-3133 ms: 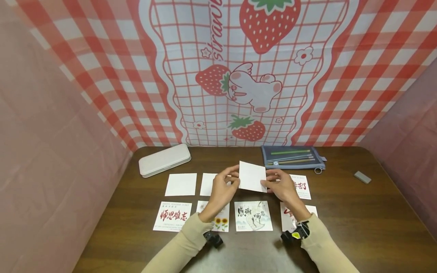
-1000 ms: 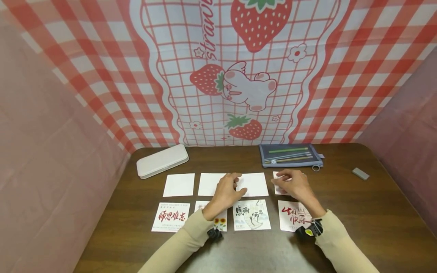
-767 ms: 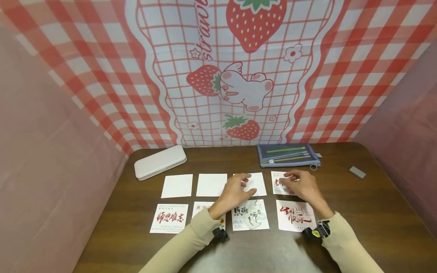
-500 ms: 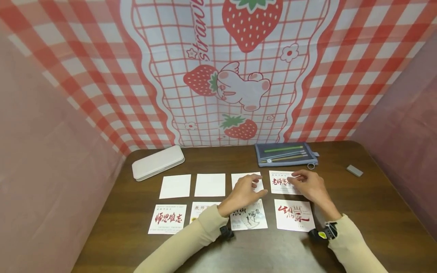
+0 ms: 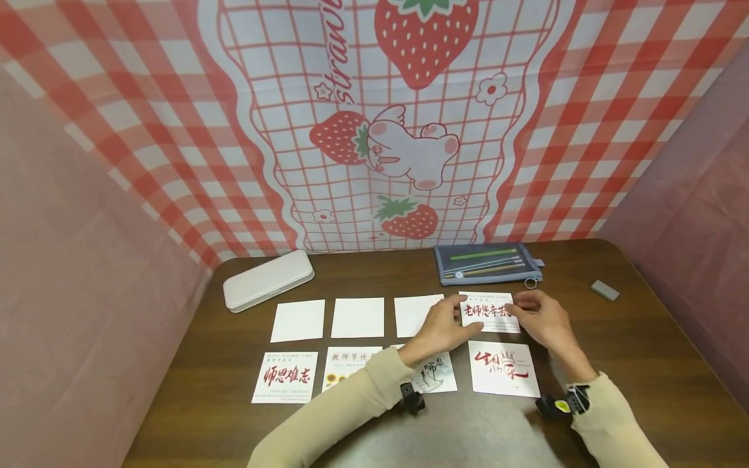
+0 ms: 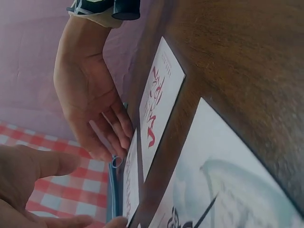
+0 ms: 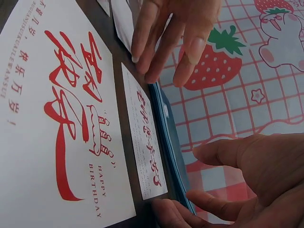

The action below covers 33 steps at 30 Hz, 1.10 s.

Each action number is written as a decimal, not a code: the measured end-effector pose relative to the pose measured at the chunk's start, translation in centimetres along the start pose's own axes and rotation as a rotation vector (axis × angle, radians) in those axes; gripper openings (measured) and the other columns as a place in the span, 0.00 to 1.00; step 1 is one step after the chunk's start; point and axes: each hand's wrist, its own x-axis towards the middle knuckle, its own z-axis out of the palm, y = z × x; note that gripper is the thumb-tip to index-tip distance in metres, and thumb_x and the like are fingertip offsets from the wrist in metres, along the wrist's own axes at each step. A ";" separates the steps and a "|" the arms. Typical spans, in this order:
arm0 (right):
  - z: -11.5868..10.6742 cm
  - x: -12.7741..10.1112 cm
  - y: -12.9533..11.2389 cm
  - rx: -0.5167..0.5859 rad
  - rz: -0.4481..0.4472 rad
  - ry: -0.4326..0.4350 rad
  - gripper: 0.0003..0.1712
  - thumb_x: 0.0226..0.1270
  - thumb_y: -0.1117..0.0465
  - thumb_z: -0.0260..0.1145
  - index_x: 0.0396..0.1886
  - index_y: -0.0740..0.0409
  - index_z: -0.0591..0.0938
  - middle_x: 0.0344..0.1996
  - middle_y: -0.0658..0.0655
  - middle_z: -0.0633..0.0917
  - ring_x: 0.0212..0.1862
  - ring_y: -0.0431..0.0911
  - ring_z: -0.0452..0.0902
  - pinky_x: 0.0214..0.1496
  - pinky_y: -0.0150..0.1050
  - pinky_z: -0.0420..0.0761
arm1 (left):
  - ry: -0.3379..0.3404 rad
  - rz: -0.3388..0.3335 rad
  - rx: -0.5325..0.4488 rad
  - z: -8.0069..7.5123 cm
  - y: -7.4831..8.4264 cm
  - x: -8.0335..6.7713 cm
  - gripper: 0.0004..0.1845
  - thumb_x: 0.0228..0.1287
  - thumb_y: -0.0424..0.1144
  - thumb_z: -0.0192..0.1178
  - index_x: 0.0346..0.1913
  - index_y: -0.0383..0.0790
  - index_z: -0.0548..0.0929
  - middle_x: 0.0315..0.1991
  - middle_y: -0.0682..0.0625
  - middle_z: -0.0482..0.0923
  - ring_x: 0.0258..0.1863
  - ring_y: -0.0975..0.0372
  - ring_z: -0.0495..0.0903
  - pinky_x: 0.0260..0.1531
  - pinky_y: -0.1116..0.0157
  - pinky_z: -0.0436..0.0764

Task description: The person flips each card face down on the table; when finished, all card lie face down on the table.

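Flat on the dark wooden table (image 5: 614, 364), far row's right end, white card with red calligraphy (image 5: 490, 312), long axis left-right, bracketed by left hand (image 5: 443, 327) at its left edge and right hand (image 5: 541, 322) at its right, fingers loosely spread, gripping nothing.

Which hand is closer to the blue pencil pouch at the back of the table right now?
Right. The right hand sits just in front of the blue pencil pouch, below its right end, on the red-lettered card. The left hand lies farther forward and to the pouch's left.

Pencil pouch (image 5: 487, 263) behind the lettered card (image 5: 489, 312) — birthday card (image 5: 503, 368) before it.
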 end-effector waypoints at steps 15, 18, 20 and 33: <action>0.3 -0.1 -0.1 0.092 0.060 -0.028 0.32 0.74 0.50 0.66 0.66 0.70 0.74 0.60 0.74 0.82 0.47 0.52 0.88 0.36 0.27 0.81 | 0.069 -0.053 -0.025 1.3 0.1 0.6 0.39 0.63 0.47 0.71 0.74 0.35 0.71 0.63 0.35 0.81 0.61 0.50 0.83 0.59 0.63 0.83; 0.4 0.0 -0.1 0.122 0.076 -0.031 0.32 0.75 0.52 0.66 0.67 0.70 0.74 0.60 0.75 0.81 0.40 0.44 0.88 0.34 0.26 0.82 | 0.077 -0.069 -0.040 1.4 0.1 0.6 0.39 0.63 0.47 0.72 0.74 0.36 0.72 0.63 0.35 0.81 0.60 0.50 0.84 0.58 0.64 0.84; 0.5 0.0 -0.1 0.139 0.081 -0.028 0.31 0.75 0.53 0.66 0.66 0.71 0.74 0.59 0.76 0.81 0.39 0.42 0.86 0.34 0.27 0.83 | 0.083 -0.080 -0.057 1.5 0.1 0.7 0.39 0.62 0.46 0.72 0.73 0.36 0.72 0.63 0.35 0.81 0.61 0.49 0.84 0.58 0.64 0.84; 0.4 0.6 0.2 0.301 0.131 -0.070 0.32 0.78 0.55 0.62 0.69 0.75 0.70 0.59 0.75 0.78 0.43 0.38 0.82 0.41 0.29 0.88 | 0.077 -0.089 -0.101 1.5 0.0 0.7 0.38 0.63 0.46 0.72 0.74 0.38 0.72 0.65 0.34 0.80 0.64 0.49 0.83 0.60 0.62 0.84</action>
